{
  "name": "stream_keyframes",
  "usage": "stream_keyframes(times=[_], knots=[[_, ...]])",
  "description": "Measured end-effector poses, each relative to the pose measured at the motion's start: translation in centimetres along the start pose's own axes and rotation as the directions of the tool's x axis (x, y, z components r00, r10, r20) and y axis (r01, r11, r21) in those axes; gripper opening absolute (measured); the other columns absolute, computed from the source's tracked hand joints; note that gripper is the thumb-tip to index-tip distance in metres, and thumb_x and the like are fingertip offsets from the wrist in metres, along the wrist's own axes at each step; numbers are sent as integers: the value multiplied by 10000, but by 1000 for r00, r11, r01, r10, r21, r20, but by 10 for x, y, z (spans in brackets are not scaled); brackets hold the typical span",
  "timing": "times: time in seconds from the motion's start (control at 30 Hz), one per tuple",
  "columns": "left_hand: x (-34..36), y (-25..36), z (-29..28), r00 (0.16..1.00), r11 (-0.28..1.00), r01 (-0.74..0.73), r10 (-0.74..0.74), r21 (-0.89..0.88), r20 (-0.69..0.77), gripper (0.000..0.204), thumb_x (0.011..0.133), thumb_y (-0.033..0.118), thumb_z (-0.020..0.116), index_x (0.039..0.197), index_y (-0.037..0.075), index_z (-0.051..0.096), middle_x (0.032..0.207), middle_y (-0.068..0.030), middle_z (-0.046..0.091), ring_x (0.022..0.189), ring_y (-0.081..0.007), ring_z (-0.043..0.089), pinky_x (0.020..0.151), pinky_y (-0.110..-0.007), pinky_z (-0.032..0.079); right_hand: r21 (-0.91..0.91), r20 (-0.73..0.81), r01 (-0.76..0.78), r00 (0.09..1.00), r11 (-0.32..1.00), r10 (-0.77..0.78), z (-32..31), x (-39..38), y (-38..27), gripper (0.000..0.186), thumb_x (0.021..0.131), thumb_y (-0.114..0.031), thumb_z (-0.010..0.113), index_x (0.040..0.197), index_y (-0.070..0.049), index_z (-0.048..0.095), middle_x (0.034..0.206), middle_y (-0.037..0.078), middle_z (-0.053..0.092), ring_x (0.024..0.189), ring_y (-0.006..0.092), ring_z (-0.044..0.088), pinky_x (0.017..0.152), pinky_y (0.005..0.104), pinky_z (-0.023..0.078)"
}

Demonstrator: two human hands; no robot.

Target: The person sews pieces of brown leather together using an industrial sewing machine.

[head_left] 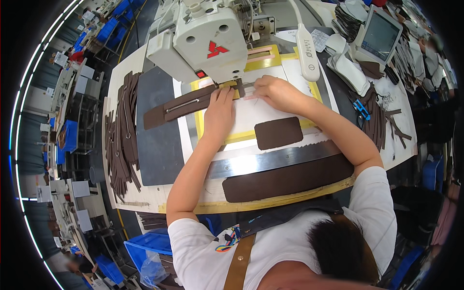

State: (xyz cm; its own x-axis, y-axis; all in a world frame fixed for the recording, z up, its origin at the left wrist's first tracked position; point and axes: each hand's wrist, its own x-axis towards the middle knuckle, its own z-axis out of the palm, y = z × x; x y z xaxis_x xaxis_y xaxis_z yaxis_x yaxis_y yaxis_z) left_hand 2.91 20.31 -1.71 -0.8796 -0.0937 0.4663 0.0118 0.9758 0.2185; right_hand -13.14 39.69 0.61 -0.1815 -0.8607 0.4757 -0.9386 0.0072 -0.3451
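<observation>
A brown fabric strip with a metal zipper (183,105) slants across the work area, its right end under the white sewing machine head (212,46). My left hand (221,116) lies on that strip beside the needle area, fingers stretched out and flat. To its right, my right hand (278,94) is closed, its bent fingertips down at a pale strip by the zipper piece's end; what they pinch is hidden. Beneath both hands is a white template with yellow edges (241,136). A brown rounded rectangle (279,133) rests on it, nearer to me.
A metal bar (270,162) crosses the table before a long brown piece (290,178). Brown zipper strips (125,133) pile up at left. At right are blue-handled snips (361,109), more brown strips (374,123) and a screen (381,36). A white lamp arm (305,53) hangs overhead.
</observation>
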Motion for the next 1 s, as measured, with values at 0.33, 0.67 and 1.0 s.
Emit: stream_keyframes(times=[0.33,0.67,1.0], knots=[[-14,20,-11,998,997,-24,20,75,51,424,945,28,645,1365,-23,628,1413,-143,628,1332,-332,571,1033,-410,575,0,43,-85,995,996,85,-4,-10,-13,103,915,-67,696,990,-1,719,971,138,655,968,354,665,868,435,565],[-19,19,-5,999,996,-31,32,81,-11,437,920,36,657,1350,-38,628,1400,-158,626,1324,-326,572,1021,-390,572,409,149,-299,954,862,260,21,17,1,158,873,-125,744,971,-16,685,919,124,698,825,284,679,760,383,557],[-16,20,-7,999,996,-35,36,77,-16,430,921,31,650,1345,-43,626,1393,-166,625,1324,-330,572,1039,-393,564,136,-126,-10,992,991,27,21,17,10,322,865,45,621,1156,-42,730,1052,111,698,995,267,668,898,368,537]])
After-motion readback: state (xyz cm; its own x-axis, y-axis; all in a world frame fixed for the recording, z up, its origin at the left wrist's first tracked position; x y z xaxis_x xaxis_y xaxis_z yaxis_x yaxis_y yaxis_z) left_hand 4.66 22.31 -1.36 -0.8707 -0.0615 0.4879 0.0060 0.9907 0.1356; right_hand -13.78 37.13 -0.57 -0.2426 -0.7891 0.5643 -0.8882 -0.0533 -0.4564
